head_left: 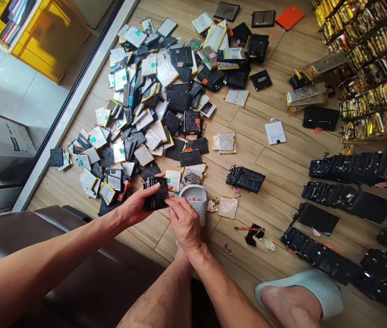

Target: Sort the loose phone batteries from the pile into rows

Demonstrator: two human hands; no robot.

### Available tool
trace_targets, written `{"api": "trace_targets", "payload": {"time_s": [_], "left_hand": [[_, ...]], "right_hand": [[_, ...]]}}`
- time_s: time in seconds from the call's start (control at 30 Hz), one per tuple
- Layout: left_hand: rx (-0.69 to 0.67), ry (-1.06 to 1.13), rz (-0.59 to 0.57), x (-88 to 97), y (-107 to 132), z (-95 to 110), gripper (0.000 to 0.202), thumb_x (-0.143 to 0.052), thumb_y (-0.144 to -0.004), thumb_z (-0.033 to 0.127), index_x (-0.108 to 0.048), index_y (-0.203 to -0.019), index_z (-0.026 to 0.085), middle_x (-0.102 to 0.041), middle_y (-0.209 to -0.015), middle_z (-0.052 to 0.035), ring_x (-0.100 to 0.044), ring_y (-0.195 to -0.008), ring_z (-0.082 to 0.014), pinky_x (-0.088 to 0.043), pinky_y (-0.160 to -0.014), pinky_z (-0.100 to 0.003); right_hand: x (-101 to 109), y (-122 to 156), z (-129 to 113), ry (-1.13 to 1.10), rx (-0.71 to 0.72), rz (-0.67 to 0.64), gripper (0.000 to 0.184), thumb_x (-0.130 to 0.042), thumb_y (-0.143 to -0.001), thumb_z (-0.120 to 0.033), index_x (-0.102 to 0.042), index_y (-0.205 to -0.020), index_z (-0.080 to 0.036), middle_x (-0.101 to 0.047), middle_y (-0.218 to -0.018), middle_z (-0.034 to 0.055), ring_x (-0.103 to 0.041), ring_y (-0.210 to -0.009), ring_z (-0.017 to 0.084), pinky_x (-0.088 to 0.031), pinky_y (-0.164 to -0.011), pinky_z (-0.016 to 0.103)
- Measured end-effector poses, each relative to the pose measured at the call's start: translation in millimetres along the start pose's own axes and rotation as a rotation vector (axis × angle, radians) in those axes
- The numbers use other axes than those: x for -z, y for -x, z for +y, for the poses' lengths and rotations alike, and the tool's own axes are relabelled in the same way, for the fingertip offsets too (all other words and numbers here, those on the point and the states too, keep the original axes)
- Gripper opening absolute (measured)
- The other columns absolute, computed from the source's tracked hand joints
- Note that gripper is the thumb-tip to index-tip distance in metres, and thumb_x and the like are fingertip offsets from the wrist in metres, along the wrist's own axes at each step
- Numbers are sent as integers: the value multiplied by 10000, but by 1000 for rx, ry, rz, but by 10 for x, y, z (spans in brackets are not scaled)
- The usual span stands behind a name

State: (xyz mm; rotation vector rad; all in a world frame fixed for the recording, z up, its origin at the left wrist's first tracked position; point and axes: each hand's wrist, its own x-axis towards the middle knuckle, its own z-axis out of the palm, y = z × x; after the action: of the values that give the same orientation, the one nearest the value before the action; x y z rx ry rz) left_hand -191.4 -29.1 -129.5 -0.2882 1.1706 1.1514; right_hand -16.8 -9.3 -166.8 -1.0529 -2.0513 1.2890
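My left hand [135,207] grips a small stack of black phone batteries [157,192] from the left, fingers curled round it. My right hand [184,222] pinches the right edge of the same stack with thumb and fingertips. Both hands hover just above the wooden floor [275,159], at the near edge of a large loose pile of flat phone batteries [145,105], black, white and silver ones mixed. Directly behind my right hand stands a small white device with a grille [196,200].
Neat rows of black batteries [347,200] lie on the right, with gold-coloured stacks [367,59] behind them. A brown leather seat [43,237] is under my left arm. My foot in a pale slipper [302,291] rests at lower right. A sliding-door track [73,100] borders the left.
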Motion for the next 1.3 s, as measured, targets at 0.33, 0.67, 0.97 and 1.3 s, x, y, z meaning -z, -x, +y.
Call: {"api": "trace_targets", "payload": {"time_s": [0.33, 0.67, 0.97, 1.3], "left_hand": [[-20, -93, 132, 201, -80, 9, 494, -783, -822, 149, -586, -1265, 241, -736, -1082, -106, -764, -919, -298, -636, -801, -497], [4, 6, 74, 212, -74, 73, 494, -732, -867, 170, -575, -1332, 225, -744, -1162, -150, -755, -1014, -345, -598, -891, -559], [84, 95, 120, 77, -55, 41, 169, -720, -904, 231, -745, -1052, 154, -779, -920, -81, -735, -754, -202, -620, -757, -329], [-19, -9, 67, 105, -57, 82, 401, -733, -866, 148, -658, -1255, 216, -766, -1000, -83, -753, -832, -239, -635, -827, -424]], "right_hand": [[247, -1296, 547, 528, -427, 156, 617, -790, -856, -305, -562, -1393, -103, -631, -1289, 237, -605, -1159, 344, -487, -974, 463], [224, -1124, 470, 110, -314, 56, 256, -534, -1018, -331, -709, -1137, -187, -709, -1051, 117, -675, -972, 251, -529, -888, 370], [-60, -318, -22, -98, 87, -249, 649, -473, -985, -177, -341, -1620, -173, -372, -1654, 151, -354, -1540, 246, -327, -1272, 452], [169, -802, 166, 21, 76, -356, 384, -532, -1025, -292, -633, -1384, -200, -659, -1415, 117, -595, -1327, 243, -457, -1143, 419]]}}
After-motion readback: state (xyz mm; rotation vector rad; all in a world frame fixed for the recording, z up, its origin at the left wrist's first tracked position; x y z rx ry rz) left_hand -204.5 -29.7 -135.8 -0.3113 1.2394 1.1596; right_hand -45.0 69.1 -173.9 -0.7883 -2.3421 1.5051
